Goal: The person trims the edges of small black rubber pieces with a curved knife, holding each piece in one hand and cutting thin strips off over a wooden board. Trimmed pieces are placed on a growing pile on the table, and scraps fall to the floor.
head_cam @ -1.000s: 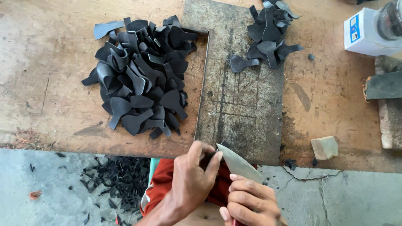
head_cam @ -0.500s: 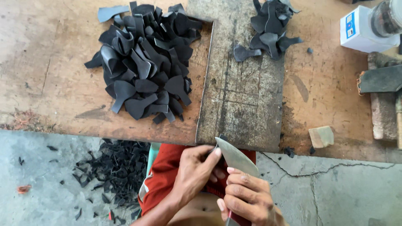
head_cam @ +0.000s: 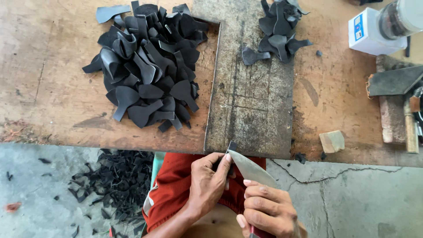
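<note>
Left hand [head_cam: 207, 183] pinches a small black piece [head_cam: 231, 147] in a tight grip at the tabletop [head_cam: 48, 88] edge. Right hand [head_cam: 269, 209] has its grip closed around a knife [head_cam: 250, 169], blade against the piece. Black pile [head_cam: 147, 66] well apart.

The small black piece [head_cam: 231, 147] is mostly hidden under the left hand [head_cam: 208, 184]. The grey blade's [head_cam: 251, 169] handle vanishes inside the right hand [head_cam: 268, 210], itself cut off by the bottom edge. At upper right, the white box [head_cam: 368, 35] runs out of frame.

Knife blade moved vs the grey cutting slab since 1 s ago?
Barely. The knife blade in the right hand still sits just below the grey slab's near edge; its tip has crept slightly left toward the left hand.
</note>
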Demonstrator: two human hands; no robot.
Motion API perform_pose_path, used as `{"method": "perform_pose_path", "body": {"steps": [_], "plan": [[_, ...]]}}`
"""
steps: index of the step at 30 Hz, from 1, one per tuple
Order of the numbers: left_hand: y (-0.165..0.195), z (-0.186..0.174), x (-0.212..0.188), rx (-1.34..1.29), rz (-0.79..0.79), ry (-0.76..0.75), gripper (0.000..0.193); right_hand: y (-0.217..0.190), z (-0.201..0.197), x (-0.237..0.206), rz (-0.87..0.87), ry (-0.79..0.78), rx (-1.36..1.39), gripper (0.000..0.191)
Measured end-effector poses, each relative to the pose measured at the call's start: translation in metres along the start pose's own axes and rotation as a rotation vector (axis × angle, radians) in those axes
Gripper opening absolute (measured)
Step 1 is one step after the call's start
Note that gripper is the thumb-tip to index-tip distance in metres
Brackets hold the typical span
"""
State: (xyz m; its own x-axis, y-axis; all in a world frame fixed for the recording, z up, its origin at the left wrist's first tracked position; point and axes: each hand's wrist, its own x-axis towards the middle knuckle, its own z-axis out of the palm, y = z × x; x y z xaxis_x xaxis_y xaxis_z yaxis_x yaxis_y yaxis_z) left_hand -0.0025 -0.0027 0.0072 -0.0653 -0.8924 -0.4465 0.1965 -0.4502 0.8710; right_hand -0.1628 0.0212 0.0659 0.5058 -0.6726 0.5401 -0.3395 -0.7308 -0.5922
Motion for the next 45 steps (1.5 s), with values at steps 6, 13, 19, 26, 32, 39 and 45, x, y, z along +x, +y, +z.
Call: {"method": "perform_pose_path", "body": {"steps": [6,13,19,26,32,39,45], "plan": [[-0.01,-0.007,0.005,0.05,0.14,-0.044,0.022,0.001,0.003,0.003,0.006,-0.055,0.005,0.015],[-0.026,-0.016,0.013,-0.022,0.24,-0.136,0.017,0.022,0.02,0.022,-0.129,-0.095,0.09,0.019],[-0.034,-0.007,0.009,-0.373,0.085,-0.095,0.018,0.025,0.022,0.021,-0.148,-0.09,0.095,0.021],[-0.039,-0.009,0.011,-0.125,0.127,-0.105,0.021,0.019,0.009,0.002,-0.101,-0.072,0.033,0.016],[-0.038,-0.017,0.014,-0.257,0.196,-0.213,0.014,0.037,0.03,0.031,-0.25,-0.125,0.085,0.023],[-0.047,-0.009,0.013,-0.277,0.014,-0.115,0.026,0.017,0.01,0.002,-0.056,-0.041,0.022,0.012],[-0.045,-0.015,0.015,-0.231,0.142,-0.164,0.019,0.029,0.022,0.017,-0.147,-0.115,0.056,0.015]]}}
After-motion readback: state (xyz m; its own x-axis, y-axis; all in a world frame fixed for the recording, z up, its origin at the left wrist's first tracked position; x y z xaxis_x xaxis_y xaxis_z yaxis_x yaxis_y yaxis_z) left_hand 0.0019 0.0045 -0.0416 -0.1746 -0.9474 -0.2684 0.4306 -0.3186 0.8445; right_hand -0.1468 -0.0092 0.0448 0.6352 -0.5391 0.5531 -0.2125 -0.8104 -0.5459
